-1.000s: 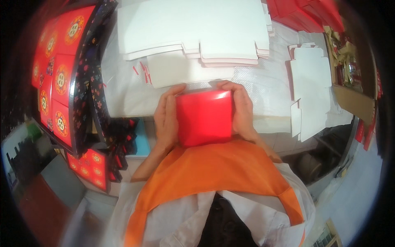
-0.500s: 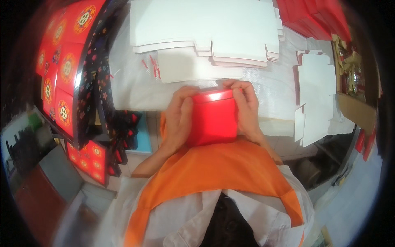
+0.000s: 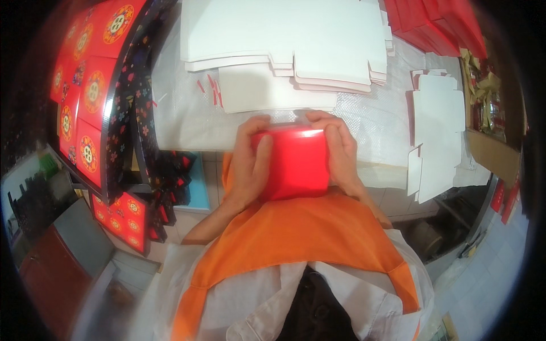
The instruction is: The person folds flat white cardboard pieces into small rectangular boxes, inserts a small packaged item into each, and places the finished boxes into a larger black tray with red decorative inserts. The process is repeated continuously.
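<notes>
A glossy red cardboard box (image 3: 297,165) is held against the front of my orange apron, at the near edge of the worktable. My left hand (image 3: 252,156) grips its left side, with the thumb lying along the red face and the fingers curled over the far edge. On the opposite side, my right hand (image 3: 338,145) clasps the far right corner, its fingers bent over the top edge. The far side of the box and the fingertips behind it are hidden.
Flat white box blanks (image 3: 278,34) are stacked at the back of the table. Another white cut blank (image 3: 437,131) lies to the right. Red boxes (image 3: 426,25) stand at the far right, beside an open carton (image 3: 500,153). Patterned red boxes (image 3: 94,91) fill the left side.
The lid strip along the box's far edge has folded down out of sight, so the red face looks unbroken. My right fingers have shifted inward along that edge; the left thumb lies flatter.
</notes>
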The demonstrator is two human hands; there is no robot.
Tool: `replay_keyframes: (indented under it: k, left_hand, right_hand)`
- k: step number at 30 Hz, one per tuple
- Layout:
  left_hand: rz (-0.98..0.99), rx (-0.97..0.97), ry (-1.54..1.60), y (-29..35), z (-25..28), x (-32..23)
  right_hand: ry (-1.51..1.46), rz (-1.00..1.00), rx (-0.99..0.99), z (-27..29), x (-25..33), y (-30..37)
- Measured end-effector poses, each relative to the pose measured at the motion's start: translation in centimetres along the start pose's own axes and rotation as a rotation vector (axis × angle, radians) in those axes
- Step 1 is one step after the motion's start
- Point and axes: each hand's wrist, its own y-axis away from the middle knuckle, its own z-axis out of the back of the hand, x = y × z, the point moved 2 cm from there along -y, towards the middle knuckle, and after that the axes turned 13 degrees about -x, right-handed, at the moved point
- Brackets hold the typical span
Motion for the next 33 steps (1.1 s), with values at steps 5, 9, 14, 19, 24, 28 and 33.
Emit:
replay_keyframes:
  k: [5, 9, 14, 19, 24, 28, 33]
  left_hand:
    - [-0.035, 0.086, 0.096, 0.0, 0.3, 0.9]
    - [0.011, 0.116, 0.172, 0.1, 0.7, 1.8]
    - [0.235, 0.008, 0.507, 0.6, 1.2, 1.5]
    - [0.432, 0.864, 0.560, -0.8, 1.3, -0.5]
    - [0.346, 0.911, 0.537, -0.7, 1.5, -2.3]
    - [0.261, 0.696, 0.551, -1.5, 3.8, -5.3]
    - [-0.063, 0.152, 0.190, -6.9, 15.2, -10.5]
  right_hand:
    - [0.020, -0.054, -0.016, 0.5, -0.2, 0.4]
    - [0.112, 0.104, -0.039, 0.7, -0.5, 0.4]
    - [0.145, 0.111, -0.139, 2.1, -0.1, 0.1]
    - [-0.331, 0.009, -0.169, -0.4, 4.8, -3.6]
    - [-0.365, 0.069, 0.118, -4.6, 7.0, -6.1]
    - [-0.493, 0.135, 0.306, -9.0, 9.5, -6.6]
    - [-0.384, 0.324, 0.394, -13.9, 10.6, -9.1]
